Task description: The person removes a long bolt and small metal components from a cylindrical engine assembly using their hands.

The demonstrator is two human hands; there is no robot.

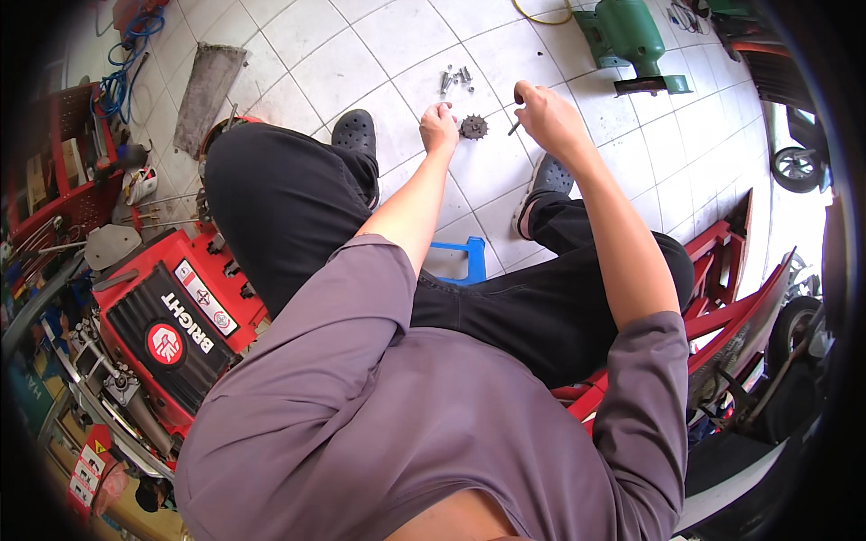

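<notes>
My left hand [439, 129] is closed, its fingers curled, right beside a dark toothed sprocket [474, 127]. Whether it touches the sprocket, or what its fingers enclose, I cannot make out. To the right, my right hand [555, 120] is closed around a thin dark rod-like tool [514, 129], whose tip points down toward the sprocket. The fingers hide the rest of that tool. Several small metal bolts and nuts [465, 74] lie on the tiles just beyond my hands.
White floor tiles [379, 36] spread ahead. A blue plastic stool [474, 261] shows between my legs. At the left are a red-and-black tool case [171, 325] and a grey mat [207, 95]. A green machine [631, 36] stands far right, with a red metal frame [722, 307] nearer.
</notes>
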